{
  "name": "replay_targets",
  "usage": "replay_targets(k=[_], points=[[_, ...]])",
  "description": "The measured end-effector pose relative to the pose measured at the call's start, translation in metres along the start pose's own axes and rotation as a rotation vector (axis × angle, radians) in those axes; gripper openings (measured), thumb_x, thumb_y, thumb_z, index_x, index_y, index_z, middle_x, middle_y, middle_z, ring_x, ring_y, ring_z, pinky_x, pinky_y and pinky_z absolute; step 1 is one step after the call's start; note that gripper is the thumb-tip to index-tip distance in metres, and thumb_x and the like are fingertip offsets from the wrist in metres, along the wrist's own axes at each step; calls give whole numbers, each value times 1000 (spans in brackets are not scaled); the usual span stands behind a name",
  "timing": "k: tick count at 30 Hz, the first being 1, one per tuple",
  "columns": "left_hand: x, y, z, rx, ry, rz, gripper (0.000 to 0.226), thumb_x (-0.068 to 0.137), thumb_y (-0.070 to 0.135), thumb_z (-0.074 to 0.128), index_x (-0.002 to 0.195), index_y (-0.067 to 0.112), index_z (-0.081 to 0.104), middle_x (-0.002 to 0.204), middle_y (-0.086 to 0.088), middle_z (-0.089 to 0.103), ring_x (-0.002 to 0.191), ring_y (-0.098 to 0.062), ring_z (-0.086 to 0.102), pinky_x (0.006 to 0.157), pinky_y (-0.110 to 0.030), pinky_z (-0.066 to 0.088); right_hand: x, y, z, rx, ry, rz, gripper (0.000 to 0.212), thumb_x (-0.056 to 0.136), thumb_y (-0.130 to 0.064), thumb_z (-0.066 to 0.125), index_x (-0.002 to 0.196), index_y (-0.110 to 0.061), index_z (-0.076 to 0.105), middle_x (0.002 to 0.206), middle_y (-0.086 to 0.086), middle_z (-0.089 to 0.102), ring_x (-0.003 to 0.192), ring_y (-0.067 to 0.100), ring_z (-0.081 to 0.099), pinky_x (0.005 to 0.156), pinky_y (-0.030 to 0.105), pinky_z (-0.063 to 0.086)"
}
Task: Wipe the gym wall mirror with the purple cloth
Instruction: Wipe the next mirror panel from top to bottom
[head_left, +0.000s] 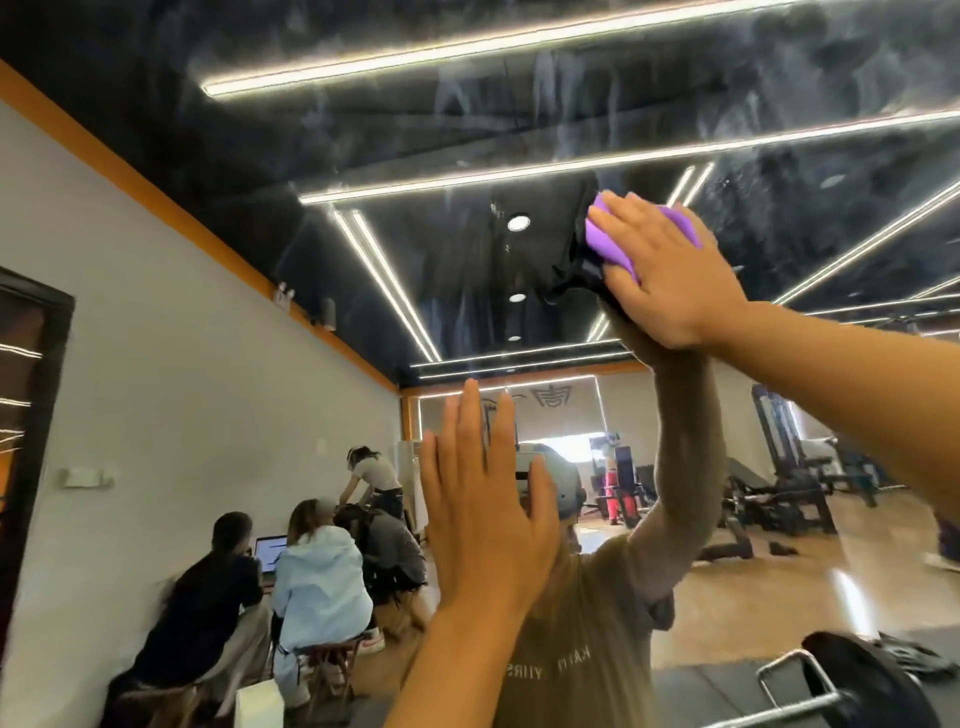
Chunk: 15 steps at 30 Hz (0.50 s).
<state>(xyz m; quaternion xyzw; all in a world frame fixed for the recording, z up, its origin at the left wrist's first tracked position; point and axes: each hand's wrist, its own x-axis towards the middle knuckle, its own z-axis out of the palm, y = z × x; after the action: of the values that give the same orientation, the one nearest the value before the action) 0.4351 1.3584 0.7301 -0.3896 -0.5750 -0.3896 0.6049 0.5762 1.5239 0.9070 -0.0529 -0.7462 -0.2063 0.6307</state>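
The wall mirror (467, 130) fills the head view and carries pale smears across its upper part. My right hand (670, 275) is raised high at the upper right, fingers straight, pressing the purple cloth (608, 244) flat against the glass. The cloth shows at the fingertips and along the hand's edges; the rest is under my palm. My left hand (483, 509) is lower, at the centre, open with fingers spread and straight, palm flat toward the mirror. My own reflection stands behind both arms.
The mirror reflects several people seated at a laptop (270, 553) at the lower left, gym machines (789, 478) at the right, and ceiling light strips. A dark weight plate on a metal bar (852, 686) sits at the lower right.
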Motion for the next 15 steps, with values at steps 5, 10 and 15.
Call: replay_targets(k=[5, 10, 15], points=[[-7, 13, 7, 16, -1, 22, 61, 94, 41, 38, 151, 24, 25, 159, -4, 25, 148, -21, 13, 121, -37, 3, -80, -12, 5, 0, 31, -88, 60, 101, -42, 27, 155, -18, 36, 163, 2, 30, 152, 20, 22, 123, 52, 14], [-16, 41, 13, 20, -83, 1, 65, 94, 48, 37, 153, 23, 26, 163, -6, 16, 150, -23, 5, 120, -32, -8, -205, -10, 4, -61, -119, -284, 62, 99, -39, 37, 158, -24, 28, 165, -1, 25, 153, 17, 19, 121, 49, 16], [-19, 57, 21, 73, -108, -54, 79, 94, 61, 30, 157, 16, 14, 165, -10, 8, 151, -25, 0, 120, -35, -10, -228, 10, -8, -115, -285, -483, 65, 97, -39, 37, 159, -26, 25, 167, -4, 20, 153, 17, 19, 123, 46, 10]])
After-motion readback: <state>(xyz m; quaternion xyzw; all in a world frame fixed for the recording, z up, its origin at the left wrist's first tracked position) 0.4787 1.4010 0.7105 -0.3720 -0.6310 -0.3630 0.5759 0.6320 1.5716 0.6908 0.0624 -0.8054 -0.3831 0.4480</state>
